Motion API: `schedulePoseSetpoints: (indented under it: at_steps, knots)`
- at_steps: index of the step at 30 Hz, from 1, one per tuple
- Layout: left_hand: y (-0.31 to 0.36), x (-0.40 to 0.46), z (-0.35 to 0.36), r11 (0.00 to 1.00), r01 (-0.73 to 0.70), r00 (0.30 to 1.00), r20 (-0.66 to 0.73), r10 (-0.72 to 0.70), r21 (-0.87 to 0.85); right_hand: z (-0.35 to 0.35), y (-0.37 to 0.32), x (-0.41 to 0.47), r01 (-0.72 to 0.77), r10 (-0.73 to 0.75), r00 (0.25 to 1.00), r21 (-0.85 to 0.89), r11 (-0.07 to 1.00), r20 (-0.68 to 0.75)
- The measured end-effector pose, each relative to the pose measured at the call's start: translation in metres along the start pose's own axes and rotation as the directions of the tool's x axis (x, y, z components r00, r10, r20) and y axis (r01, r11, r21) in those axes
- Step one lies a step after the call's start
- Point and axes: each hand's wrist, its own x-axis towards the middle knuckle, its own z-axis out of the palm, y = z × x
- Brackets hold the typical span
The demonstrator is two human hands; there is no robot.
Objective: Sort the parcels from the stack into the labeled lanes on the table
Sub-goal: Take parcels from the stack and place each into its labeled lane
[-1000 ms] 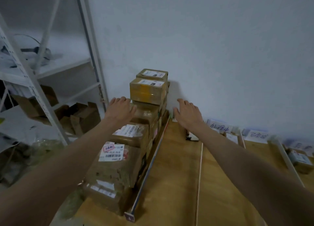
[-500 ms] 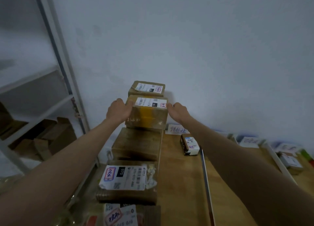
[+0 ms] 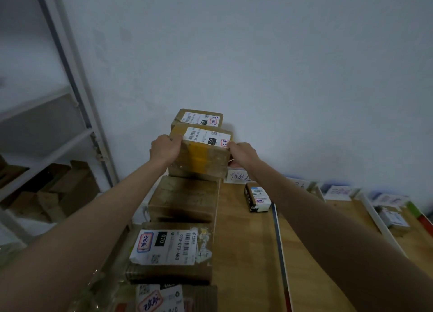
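A cardboard parcel with yellow tape point(image 3: 200, 158) and a white shipping label sits high in the stack along the table's left edge. My left hand point(image 3: 165, 147) grips its left side and my right hand point(image 3: 242, 154) grips its right side. Behind it stands another labeled parcel point(image 3: 199, 118) against the wall. In front of it lie a plain brown parcel point(image 3: 185, 198) and a parcel with a 070 label point(image 3: 171, 248). White lane labels point(image 3: 236, 177) with handwriting stand along the wall on the wooden table point(image 3: 246, 253).
A small dark parcel point(image 3: 256, 198) lies in the first lane, past a metal divider rail point(image 3: 281, 248). Another small parcel point(image 3: 393, 219) lies in a lane at far right, beside a white rail point(image 3: 377, 218). A white metal shelf frame point(image 3: 77, 82) with cardboard boxes point(image 3: 58, 190) stands left.
Both hands reached forward from above the stack and closed on the sides of the yellow-taped parcel. The camera moved closer and turned left.
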Motion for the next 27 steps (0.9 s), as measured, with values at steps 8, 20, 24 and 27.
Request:
schedulePoseSetpoints:
  at_steps: [8,20,24,27]
  knots:
    - [0.023,-0.026,-0.028,0.987,-0.16,0.967,0.197,0.16,-0.017,-0.057,0.005,-0.021,0.045,-0.05,0.995,0.061,0.997,0.082]
    - [0.068,-0.076,0.013,0.947,-0.32,0.823,0.484,0.298,-0.039,-0.133,0.038,-0.087,-0.052,0.06,0.991,-0.068,0.996,0.119]
    - [0.09,-0.1,0.064,0.796,-0.561,0.776,0.479,0.411,0.226,-0.171,0.083,-0.12,-0.166,0.166,0.985,-0.005,0.986,-0.039]
    - [0.102,-0.128,0.107,0.637,-0.67,0.718,0.548,0.428,0.38,-0.202,0.127,-0.151,-0.242,0.254,0.957,0.099,0.965,-0.139]
